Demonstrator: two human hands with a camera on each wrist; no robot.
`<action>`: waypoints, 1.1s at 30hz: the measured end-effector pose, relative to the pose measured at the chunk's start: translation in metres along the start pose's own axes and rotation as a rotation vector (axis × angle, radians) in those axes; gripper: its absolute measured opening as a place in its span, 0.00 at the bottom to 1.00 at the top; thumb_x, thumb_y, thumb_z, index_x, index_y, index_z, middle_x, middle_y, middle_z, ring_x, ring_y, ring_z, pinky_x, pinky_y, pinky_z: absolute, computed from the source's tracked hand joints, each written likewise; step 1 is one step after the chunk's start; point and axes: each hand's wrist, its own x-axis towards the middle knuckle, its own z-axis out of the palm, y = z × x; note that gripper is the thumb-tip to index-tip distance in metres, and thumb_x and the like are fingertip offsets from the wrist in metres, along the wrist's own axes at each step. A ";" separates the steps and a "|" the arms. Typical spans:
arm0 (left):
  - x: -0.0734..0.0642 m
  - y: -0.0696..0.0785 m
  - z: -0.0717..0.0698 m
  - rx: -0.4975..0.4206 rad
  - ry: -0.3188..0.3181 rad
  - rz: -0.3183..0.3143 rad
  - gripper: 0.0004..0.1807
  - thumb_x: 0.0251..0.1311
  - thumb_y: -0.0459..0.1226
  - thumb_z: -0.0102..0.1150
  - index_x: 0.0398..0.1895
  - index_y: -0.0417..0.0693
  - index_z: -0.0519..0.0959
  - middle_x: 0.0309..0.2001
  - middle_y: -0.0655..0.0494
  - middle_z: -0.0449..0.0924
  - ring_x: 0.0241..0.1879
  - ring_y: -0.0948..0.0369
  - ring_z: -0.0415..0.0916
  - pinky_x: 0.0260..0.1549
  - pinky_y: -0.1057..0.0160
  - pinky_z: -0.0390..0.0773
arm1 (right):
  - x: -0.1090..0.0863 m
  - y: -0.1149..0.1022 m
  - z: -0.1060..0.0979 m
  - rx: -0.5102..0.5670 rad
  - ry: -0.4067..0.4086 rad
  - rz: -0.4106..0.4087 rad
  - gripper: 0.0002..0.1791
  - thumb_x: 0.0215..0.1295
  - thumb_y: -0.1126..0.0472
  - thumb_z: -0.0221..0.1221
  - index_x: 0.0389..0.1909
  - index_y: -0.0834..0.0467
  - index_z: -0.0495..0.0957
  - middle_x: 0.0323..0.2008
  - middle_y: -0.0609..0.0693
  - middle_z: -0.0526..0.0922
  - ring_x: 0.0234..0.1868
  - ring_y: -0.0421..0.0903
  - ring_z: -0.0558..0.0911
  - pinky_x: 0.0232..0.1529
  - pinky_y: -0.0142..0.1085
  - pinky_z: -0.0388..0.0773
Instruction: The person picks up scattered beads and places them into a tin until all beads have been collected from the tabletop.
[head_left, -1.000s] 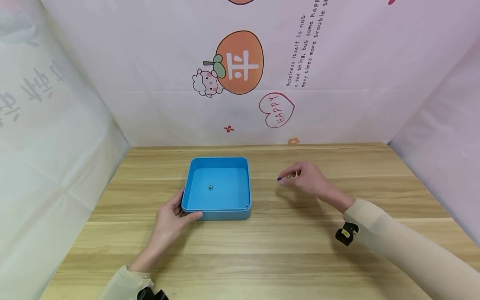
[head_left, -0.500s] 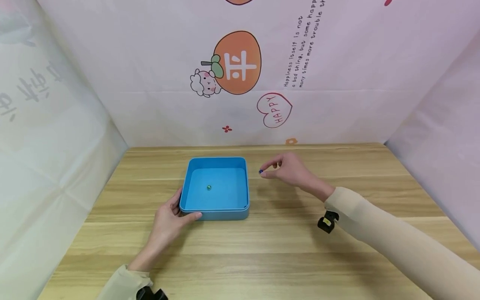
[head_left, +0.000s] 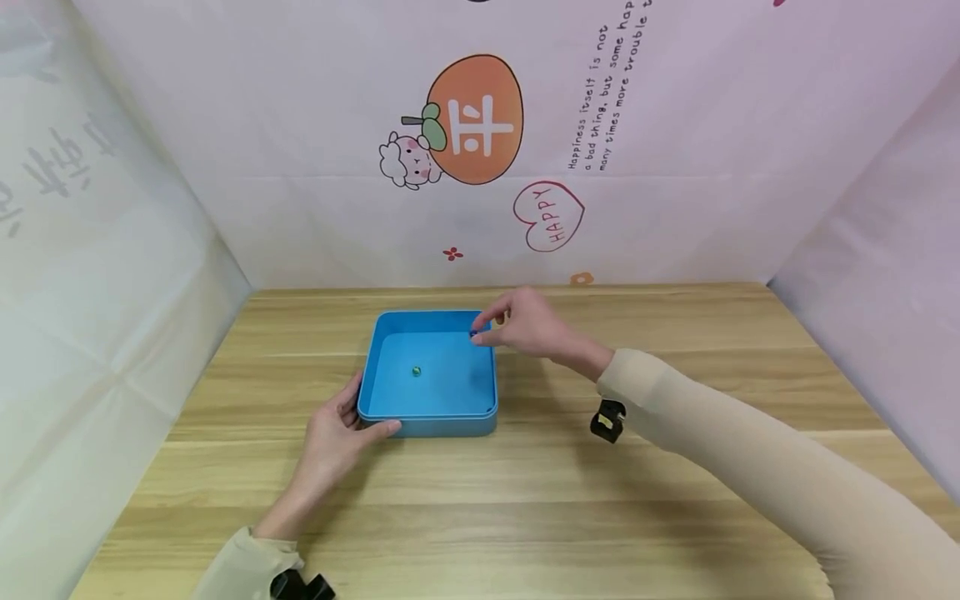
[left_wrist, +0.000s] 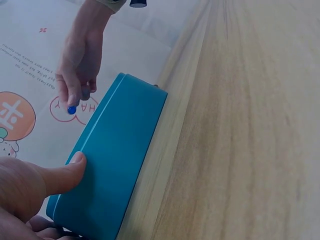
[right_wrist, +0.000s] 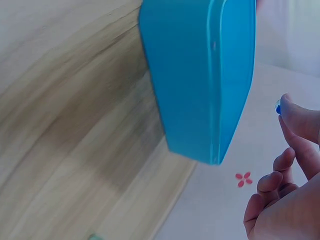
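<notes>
My left hand (head_left: pixel 330 442) holds a shallow square blue box (head_left: pixel 442 427) by its near left corner, its thumb on the front wall and its fingers along the left side. Between thumb and forefinger my right hand (head_left: pixel 536 327) pinches a small blue marble (left_wrist: pixel 72 110). That hand is over the box's far right rim, and the marble is above the inside of the box in the head view. On the box floor lies a green glass marble (head_left: pixel 416 372). The right wrist view shows the blue marble (right_wrist: pixel 278 106) at the fingertips, above rim height.
The box stands on a wood-grain table (head_left: pixel 600 500). Behind it rises a white printed backdrop (head_left: pixel 337 225), with white sheets on both sides. A small green thing (right_wrist: pixel 94 237) shows on the table at the bottom of the right wrist view.
My right hand has moved left with the blue marble, from the table right of the box to over its far right rim. My left hand keeps its hold on the box.
</notes>
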 end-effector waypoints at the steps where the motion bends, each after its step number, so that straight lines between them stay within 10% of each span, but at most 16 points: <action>1: 0.000 0.000 0.000 0.002 -0.001 0.000 0.54 0.59 0.32 0.79 0.83 0.33 0.54 0.79 0.35 0.56 0.76 0.43 0.60 0.71 0.49 0.66 | 0.002 -0.003 0.002 -0.002 -0.007 -0.006 0.07 0.65 0.57 0.75 0.41 0.54 0.93 0.37 0.47 0.86 0.41 0.51 0.75 0.34 0.39 0.72; 33: 0.002 -0.001 -0.001 0.019 -0.012 -0.027 0.54 0.62 0.36 0.77 0.83 0.35 0.52 0.80 0.36 0.55 0.76 0.44 0.59 0.70 0.49 0.67 | 0.036 -0.014 0.068 -0.160 -0.058 -0.013 0.07 0.64 0.57 0.76 0.39 0.54 0.93 0.32 0.44 0.84 0.40 0.46 0.76 0.46 0.42 0.71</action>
